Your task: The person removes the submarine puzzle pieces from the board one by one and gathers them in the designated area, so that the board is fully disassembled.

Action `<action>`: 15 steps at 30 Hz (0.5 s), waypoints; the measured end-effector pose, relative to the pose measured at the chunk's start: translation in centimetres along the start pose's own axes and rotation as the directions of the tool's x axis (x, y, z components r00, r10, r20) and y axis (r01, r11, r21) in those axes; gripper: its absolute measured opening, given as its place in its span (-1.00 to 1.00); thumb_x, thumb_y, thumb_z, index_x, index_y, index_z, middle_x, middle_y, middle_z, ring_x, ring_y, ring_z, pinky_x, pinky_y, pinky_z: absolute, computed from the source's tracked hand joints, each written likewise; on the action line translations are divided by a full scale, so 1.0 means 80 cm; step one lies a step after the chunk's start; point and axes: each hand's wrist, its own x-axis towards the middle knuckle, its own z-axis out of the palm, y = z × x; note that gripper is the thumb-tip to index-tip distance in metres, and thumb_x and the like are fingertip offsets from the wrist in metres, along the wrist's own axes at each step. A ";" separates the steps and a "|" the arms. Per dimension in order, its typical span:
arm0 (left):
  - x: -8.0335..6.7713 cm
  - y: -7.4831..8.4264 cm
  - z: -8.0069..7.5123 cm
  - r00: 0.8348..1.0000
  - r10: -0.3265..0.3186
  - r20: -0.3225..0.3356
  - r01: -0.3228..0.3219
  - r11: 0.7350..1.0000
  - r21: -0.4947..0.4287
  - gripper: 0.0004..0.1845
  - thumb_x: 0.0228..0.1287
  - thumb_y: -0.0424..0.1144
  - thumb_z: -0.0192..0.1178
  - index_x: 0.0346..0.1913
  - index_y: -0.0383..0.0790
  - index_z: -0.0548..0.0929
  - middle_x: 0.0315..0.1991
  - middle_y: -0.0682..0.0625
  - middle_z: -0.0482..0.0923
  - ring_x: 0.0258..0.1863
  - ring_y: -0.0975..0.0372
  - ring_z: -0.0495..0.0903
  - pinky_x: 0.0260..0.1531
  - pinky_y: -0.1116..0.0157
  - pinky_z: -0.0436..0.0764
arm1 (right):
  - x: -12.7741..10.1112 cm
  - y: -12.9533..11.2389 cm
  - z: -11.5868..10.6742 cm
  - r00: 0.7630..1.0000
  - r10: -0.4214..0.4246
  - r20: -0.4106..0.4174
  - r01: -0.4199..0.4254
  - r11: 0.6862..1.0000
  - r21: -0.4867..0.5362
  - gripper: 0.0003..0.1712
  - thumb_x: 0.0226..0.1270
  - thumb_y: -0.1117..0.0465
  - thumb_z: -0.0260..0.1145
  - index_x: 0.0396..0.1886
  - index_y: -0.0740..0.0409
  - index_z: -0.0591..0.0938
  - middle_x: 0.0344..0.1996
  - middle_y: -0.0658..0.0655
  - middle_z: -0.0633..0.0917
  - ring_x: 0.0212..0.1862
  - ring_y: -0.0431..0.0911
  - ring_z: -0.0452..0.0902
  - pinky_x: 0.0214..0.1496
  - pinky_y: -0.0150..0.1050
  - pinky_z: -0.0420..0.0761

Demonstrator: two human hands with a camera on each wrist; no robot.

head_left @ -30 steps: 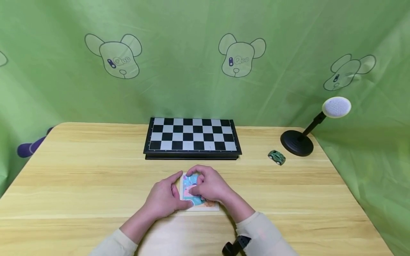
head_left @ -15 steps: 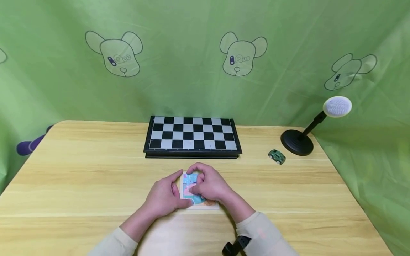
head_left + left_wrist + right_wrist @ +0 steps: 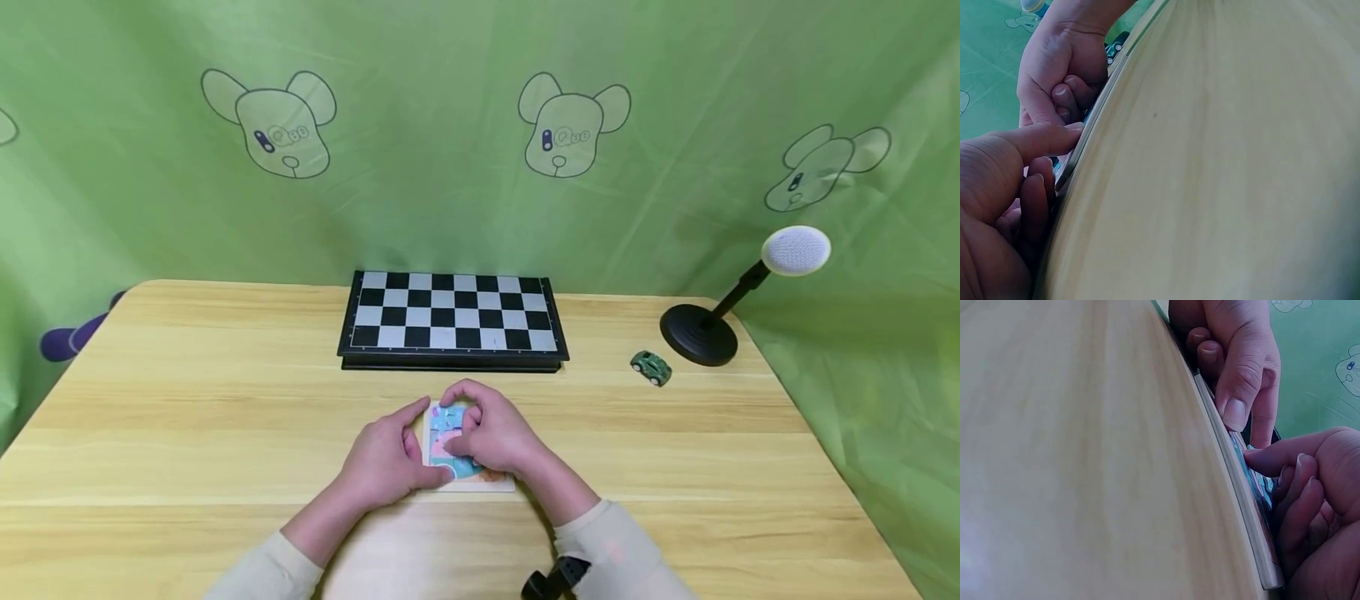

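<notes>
Head view looks forward and down; close, low wrist views share the fingers (image 3: 1302,511).

- Cloth-screened tabletop nook; home vs. studio unclear.
- Green cloth (image 3: 427,200) w/ printed animal faces (image 3: 561,137) behind & at sides.
- Wood-grain tbl. (image 3: 187,400) w/ chessboard (image 3: 453,312), toy car (image 3: 651,368), blk. stand (image 3: 699,335).

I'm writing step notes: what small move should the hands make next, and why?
Probably press the puzzle lightly with the right hand: its thumb is on the picture, seams show between pieces, and the left hand braces the left side.
</notes>
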 end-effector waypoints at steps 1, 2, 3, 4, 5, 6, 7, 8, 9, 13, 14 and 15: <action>0.000 0.000 0.000 1.000 0.003 -0.001 -0.003 1.000 0.001 0.06 -0.20 -0.14 0.65 0.44 -0.30 0.37 -0.60 0.06 0.47 -0.65 0.22 0.44 -0.61 0.27 0.39 | 0.000 0.000 0.000 1.000 0.003 0.001 -0.003 1.000 0.000 -0.48 0.10 0.45 0.49 0.01 -0.03 0.57 -0.67 0.04 0.45 -0.68 -0.12 0.36 -0.66 -0.35 0.32; 0.000 0.000 0.000 1.000 0.006 -0.003 -0.006 1.000 0.001 0.06 -0.21 -0.14 0.65 0.44 -0.30 0.37 -0.60 0.06 0.46 -0.65 0.22 0.44 -0.61 0.27 0.39 | 0.000 0.000 0.000 1.000 0.006 0.002 -0.006 1.000 -0.001 -0.48 0.10 0.44 0.49 0.02 -0.02 0.57 -0.67 0.05 0.45 -0.68 -0.11 0.36 -0.65 -0.34 0.32; 0.000 0.000 0.000 1.000 0.009 -0.005 -0.009 1.000 0.000 0.07 -0.21 -0.14 0.66 0.44 -0.31 0.37 -0.60 0.07 0.46 -0.65 0.22 0.43 -0.61 0.27 0.38 | 0.000 -0.001 -0.001 1.000 0.010 0.002 -0.010 1.000 -0.002 -0.48 0.10 0.44 0.49 0.03 -0.02 0.57 -0.66 0.05 0.46 -0.67 -0.11 0.37 -0.64 -0.34 0.32; -0.001 0.000 0.001 1.000 0.012 -0.006 -0.012 1.000 0.000 0.07 -0.22 -0.14 0.66 0.44 -0.31 0.37 -0.60 0.07 0.46 -0.65 0.22 0.43 -0.61 0.27 0.38 | -0.001 -0.001 -0.001 1.000 0.013 0.002 -0.013 1.000 -0.005 -0.48 0.10 0.43 0.49 0.03 -0.02 0.57 -0.66 0.05 0.46 -0.67 -0.11 0.37 -0.64 -0.34 0.32; -0.001 0.000 0.001 1.000 0.015 -0.007 -0.015 1.000 -0.001 0.07 -0.22 -0.14 0.66 0.44 -0.31 0.37 -0.60 0.07 0.46 -0.65 0.22 0.43 -0.61 0.27 0.38 | -0.001 -0.001 -0.001 1.000 0.015 0.002 -0.015 1.000 -0.009 -0.48 0.10 0.43 0.49 0.04 -0.01 0.58 -0.66 0.06 0.47 -0.66 -0.11 0.37 -0.63 -0.33 0.32; -0.001 0.001 0.001 1.000 0.017 -0.007 -0.017 1.000 -0.002 0.07 -0.22 -0.14 0.66 0.44 -0.31 0.37 -0.60 0.07 0.46 -0.65 0.23 0.43 -0.61 0.27 0.38 | 0.000 -0.001 -0.001 1.000 0.018 0.002 -0.018 1.000 -0.013 -0.49 0.10 0.43 0.49 0.03 -0.01 0.58 -0.65 0.06 0.47 -0.66 -0.11 0.37 -0.63 -0.33 0.32; -0.001 0.001 0.001 1.000 0.015 -0.007 -0.015 1.000 -0.003 0.07 -0.22 -0.14 0.66 0.44 -0.31 0.37 -0.60 0.07 0.46 -0.65 0.22 0.43 -0.61 0.27 0.38 | 0.000 -0.001 -0.001 1.000 0.023 0.004 -0.023 1.000 -0.015 -0.50 0.11 0.42 0.49 0.03 -0.01 0.59 -0.65 0.06 0.47 -0.66 -0.10 0.38 -0.63 -0.33 0.32; -0.001 0.001 0.001 1.000 0.012 -0.006 -0.012 1.000 -0.003 0.07 -0.22 -0.14 0.66 0.45 -0.30 0.37 -0.60 0.06 0.46 -0.65 0.22 0.43 -0.61 0.27 0.38 | 0.000 -0.002 -0.001 1.000 0.027 0.004 -0.027 0.999 -0.018 -0.50 0.11 0.42 0.49 0.03 0.00 0.59 -0.65 0.06 0.48 -0.65 -0.10 0.38 -0.63 -0.33 0.32; -0.001 0.001 0.001 1.000 0.009 -0.005 -0.009 1.000 -0.005 0.07 -0.21 -0.14 0.66 0.45 -0.30 0.36 -0.60 0.06 0.46 -0.65 0.22 0.43 -0.62 0.27 0.38 | 0.000 -0.001 -0.001 1.000 0.030 0.006 -0.029 0.999 -0.021 -0.51 0.11 0.42 0.49 0.02 0.00 0.60 -0.65 0.07 0.48 -0.65 -0.10 0.38 -0.63 -0.33 0.32; -0.001 0.001 0.001 1.000 -0.001 -0.003 0.001 1.000 -0.006 0.07 -0.21 -0.14 0.66 0.45 -0.29 0.36 -0.60 0.06 0.46 -0.66 0.22 0.43 -0.63 0.28 0.37 | 0.000 -0.002 -0.001 0.999 0.035 0.013 -0.035 0.999 -0.021 -0.52 0.12 0.43 0.48 0.02 0.02 0.60 -0.65 0.07 0.49 -0.66 -0.10 0.38 -0.64 -0.33 0.32; -0.001 0.002 0.001 1.000 0.001 -0.003 -0.001 1.000 -0.008 0.08 -0.21 -0.13 0.66 0.45 -0.30 0.36 -0.60 0.06 0.46 -0.66 0.22 0.43 -0.63 0.28 0.37 | 0.000 -0.002 -0.001 0.999 0.030 0.016 -0.029 0.999 -0.019 -0.52 0.11 0.43 0.48 0.02 0.03 0.59 -0.65 0.07 0.49 -0.66 -0.11 0.38 -0.65 -0.34 0.32; -0.001 0.002 0.000 1.000 0.003 -0.004 -0.003 1.000 -0.010 0.08 -0.22 -0.14 0.66 0.45 -0.30 0.36 -0.60 0.06 0.46 -0.66 0.22 0.43 -0.63 0.28 0.37 | 0.000 -0.002 -0.001 0.999 0.028 0.018 -0.027 0.999 -0.016 -0.52 0.12 0.43 0.48 0.02 0.03 0.59 -0.65 0.07 0.49 -0.67 -0.11 0.38 -0.66 -0.34 0.31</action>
